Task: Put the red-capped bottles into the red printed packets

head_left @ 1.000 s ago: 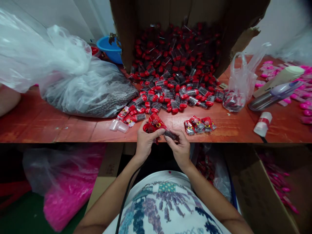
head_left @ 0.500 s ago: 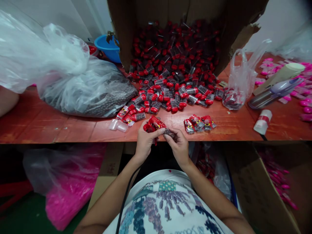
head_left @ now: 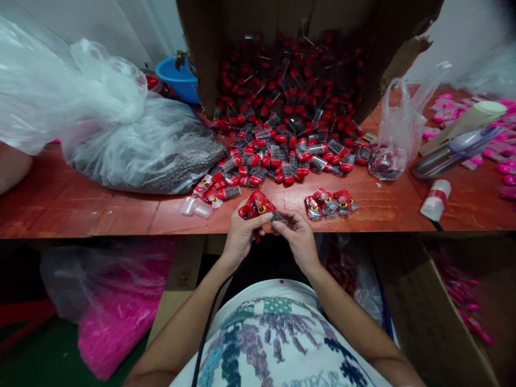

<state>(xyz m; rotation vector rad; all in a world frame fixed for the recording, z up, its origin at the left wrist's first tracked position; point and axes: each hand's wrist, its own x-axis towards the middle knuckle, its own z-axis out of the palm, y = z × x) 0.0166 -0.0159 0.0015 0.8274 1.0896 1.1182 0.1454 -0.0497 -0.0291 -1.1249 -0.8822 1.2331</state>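
Observation:
Just over the table's front edge, my left hand (head_left: pixel 241 236) is closed on several small red printed packets (head_left: pixel 260 205). My right hand (head_left: pixel 299 236) pinches the dark, see-through end of one packet, close to the left fingertips. The fingers cover part of that packet, so its exact shape is hidden. To the right lies a small group of similar red-topped packets (head_left: pixel 328 204) with clear lower parts. Left of my hands are more red packets (head_left: pixel 203 185) and two empty clear plastic tubes (head_left: pixel 196 207). Behind, small clear bottles with red caps (head_left: pixel 286 156) spill across the table.
A torn cardboard box (head_left: pixel 205 64) holds many more red-capped bottles. On the left stands a clear bag of dark beads (head_left: pixel 149 156), with a blue basin (head_left: pixel 177 78) behind. At right are a knotted plastic bag (head_left: pixel 389 156), a tumbler (head_left: pixel 451 153) and a white roll (head_left: pixel 435 200).
The packets in my left hand have tilted up slightly. My right hand has shifted a little to the right, still pinching the packet's end.

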